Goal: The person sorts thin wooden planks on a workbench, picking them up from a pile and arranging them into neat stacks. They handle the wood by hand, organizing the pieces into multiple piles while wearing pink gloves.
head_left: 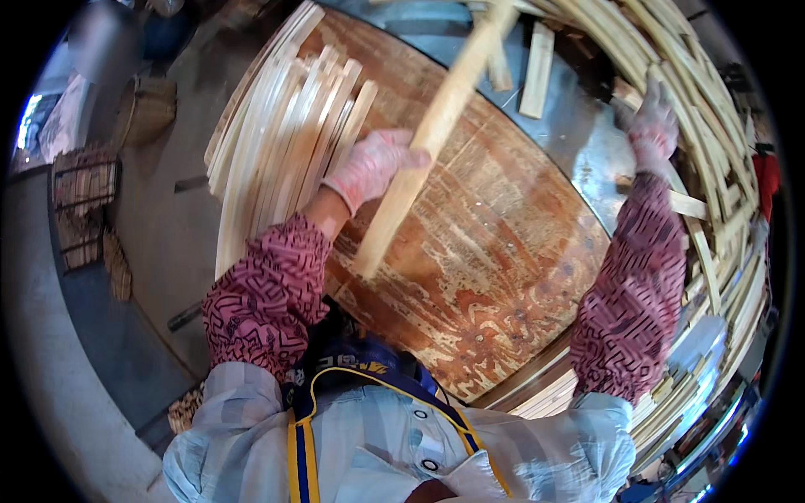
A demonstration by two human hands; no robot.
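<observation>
Striped shirt (377, 444), left grip (377, 163) clamped on slat (392, 210), plywood (495, 251) open to right edge, right grip (654, 127) unclear

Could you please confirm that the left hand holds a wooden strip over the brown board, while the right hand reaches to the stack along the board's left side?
Not quite: the head view shows the right hand at the loose pile of strips right of the brown board, not the stack on its left. The left hand does hold a wooden strip over the board.
</observation>
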